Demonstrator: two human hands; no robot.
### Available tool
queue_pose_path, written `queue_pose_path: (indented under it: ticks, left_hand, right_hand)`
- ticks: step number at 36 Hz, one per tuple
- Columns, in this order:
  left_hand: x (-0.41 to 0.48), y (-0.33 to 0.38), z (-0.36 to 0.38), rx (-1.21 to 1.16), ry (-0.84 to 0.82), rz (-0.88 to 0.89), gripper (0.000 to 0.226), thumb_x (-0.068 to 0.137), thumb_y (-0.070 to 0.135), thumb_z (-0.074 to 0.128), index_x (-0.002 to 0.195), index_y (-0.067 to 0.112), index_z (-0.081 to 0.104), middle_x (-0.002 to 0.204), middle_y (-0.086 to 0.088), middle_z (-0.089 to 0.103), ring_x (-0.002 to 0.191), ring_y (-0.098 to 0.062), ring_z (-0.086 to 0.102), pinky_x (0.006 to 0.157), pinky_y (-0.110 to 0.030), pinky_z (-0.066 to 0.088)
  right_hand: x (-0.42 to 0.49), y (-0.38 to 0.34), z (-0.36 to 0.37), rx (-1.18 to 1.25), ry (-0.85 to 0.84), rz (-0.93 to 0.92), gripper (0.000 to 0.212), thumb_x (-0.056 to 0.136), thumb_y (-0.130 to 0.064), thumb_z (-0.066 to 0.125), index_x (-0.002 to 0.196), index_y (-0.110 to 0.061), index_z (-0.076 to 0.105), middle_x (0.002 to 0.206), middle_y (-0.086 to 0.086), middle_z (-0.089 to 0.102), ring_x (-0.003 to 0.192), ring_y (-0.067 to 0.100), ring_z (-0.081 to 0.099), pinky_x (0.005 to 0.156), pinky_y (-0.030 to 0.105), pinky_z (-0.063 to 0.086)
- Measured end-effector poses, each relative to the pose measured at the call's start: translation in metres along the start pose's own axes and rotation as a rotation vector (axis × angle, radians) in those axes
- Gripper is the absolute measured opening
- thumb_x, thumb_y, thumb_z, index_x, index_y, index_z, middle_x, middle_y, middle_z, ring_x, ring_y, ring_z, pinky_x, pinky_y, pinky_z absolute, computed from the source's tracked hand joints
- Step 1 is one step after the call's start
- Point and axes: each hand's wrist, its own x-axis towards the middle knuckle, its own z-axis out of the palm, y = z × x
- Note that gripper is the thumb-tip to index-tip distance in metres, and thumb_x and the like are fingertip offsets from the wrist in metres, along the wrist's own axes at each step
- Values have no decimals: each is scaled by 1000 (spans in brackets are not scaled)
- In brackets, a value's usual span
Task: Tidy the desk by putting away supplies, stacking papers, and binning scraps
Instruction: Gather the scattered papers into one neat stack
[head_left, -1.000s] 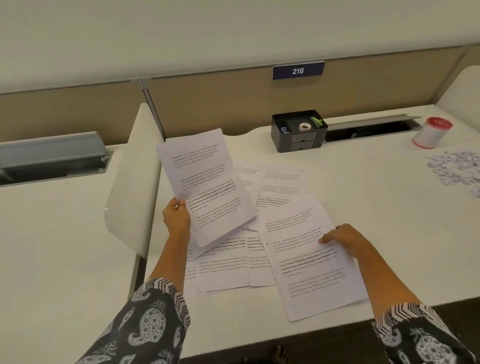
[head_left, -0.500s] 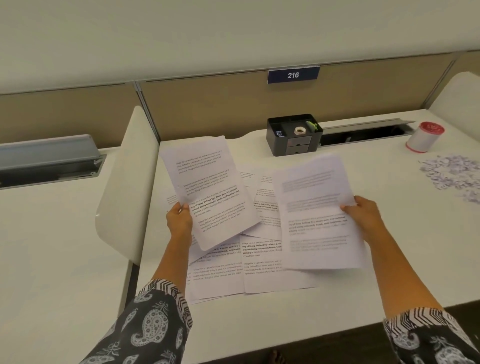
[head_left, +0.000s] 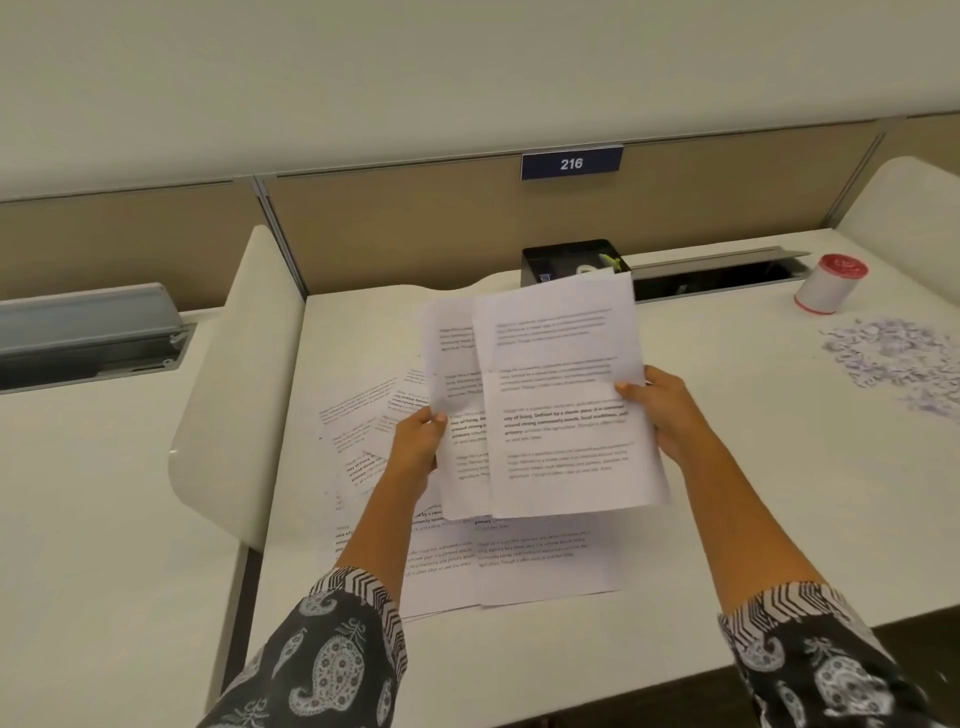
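Observation:
Two printed sheets are held up over the desk, overlapping. My left hand (head_left: 418, 441) pinches the left edge of the rear sheet (head_left: 449, 364). My right hand (head_left: 662, 410) grips the right edge of the front sheet (head_left: 561, 405), which lies over the rear one. Several more printed sheets (head_left: 540, 566) lie spread loosely on the white desk (head_left: 727, 519) beneath them. A pile of paper scraps (head_left: 893, 358) sits at the right of the desk. A black organiser (head_left: 566, 257) holding tape and a green item stands at the back, partly hidden by the held sheets.
A white cylinder with a red lid (head_left: 828, 283) stands at the back right. An open cable slot (head_left: 722, 273) runs along the back edge. A white curved divider (head_left: 234, 395) separates this desk from the one on the left. A sign reading 216 (head_left: 571, 163) hangs on the partition.
My right hand lifted a sheet off the desk and carried it left until it overlaps the sheet in my left hand. The left hand moved its sheet rightward to meet it.

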Motion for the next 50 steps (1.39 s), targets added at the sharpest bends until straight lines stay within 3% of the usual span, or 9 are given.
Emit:
queue_pose_path:
  ticks: [7, 10, 12, 19, 27, 32, 40, 45, 50]
  left_hand:
    - [-9, 4, 21, 17, -121, -16, 17, 99, 19, 52, 107, 18, 67, 99, -3, 73, 91, -22, 68, 69, -34, 53]
    - [-12, 3, 27, 39, -161, -12, 15, 96, 15, 55, 99, 20, 69, 93, -3, 74, 87, -23, 69, 69, -35, 55]
    - [-13, 1, 31, 59, -186, -11, 17, 94, 12, 56, 104, 17, 69, 93, -4, 75, 85, -23, 70, 68, -35, 56]
    - [-13, -7, 48, 140, -274, -3, 20, 98, 16, 52, 113, 19, 65, 99, -3, 74, 92, -22, 70, 76, -37, 58]
    - [-8, -7, 88, 141, -311, 24, 32, 104, 32, 38, 131, 20, 51, 128, -2, 60, 114, -25, 59, 97, -49, 50]
    - [-9, -3, 128, 255, -350, 119, 30, 103, 29, 39, 131, 19, 49, 124, -1, 60, 108, -21, 61, 81, -39, 54]
    - [-19, 7, 195, 330, -281, 362, 23, 104, 27, 38, 115, 17, 55, 113, -3, 63, 101, -22, 63, 89, -44, 54]
    - [-25, 14, 219, 200, -326, 428, 19, 104, 24, 38, 111, 19, 55, 106, 3, 64, 97, -14, 62, 79, -29, 52]
    - [-25, 5, 233, 183, -406, 447, 23, 104, 25, 40, 121, 18, 53, 115, 2, 63, 100, -12, 62, 78, -22, 52]
  right_hand:
    - [10, 22, 11, 5, -20, 69, 28, 92, -3, 56, 121, -4, 58, 114, 16, 66, 97, 33, 67, 81, 44, 55]
    - [11, 28, 9, 26, -35, 103, 33, 94, -5, 54, 127, -6, 54, 119, 15, 64, 104, 34, 64, 90, 49, 52]
    - [11, 33, 7, 10, -33, 110, 33, 95, -7, 54, 128, -9, 52, 121, 14, 63, 105, 33, 64, 93, 51, 51]
    - [3, 40, -7, -19, 50, 63, 46, 94, -7, 56, 134, -22, 38, 113, 10, 64, 96, 31, 66, 85, 50, 54]
    - [-14, 44, -43, -36, 151, 23, 23, 93, -8, 55, 114, -16, 63, 108, 8, 70, 94, 29, 69, 88, 49, 54]
    - [-27, 41, -66, 37, 157, -42, 28, 96, -8, 51, 122, -14, 55, 112, 8, 69, 98, 27, 68, 83, 43, 56]
    - [-37, 21, -103, 121, 271, -193, 24, 96, -7, 51, 120, -10, 51, 110, 7, 68, 95, 21, 68, 76, 30, 56]
    - [-40, 5, -131, 220, 291, -248, 23, 95, -7, 54, 117, -12, 53, 108, 2, 70, 99, 22, 68, 82, 35, 57]
    - [-40, 10, -154, 275, 274, -229, 30, 89, 2, 53, 114, -15, 57, 109, 3, 70, 101, 23, 66, 86, 37, 54]
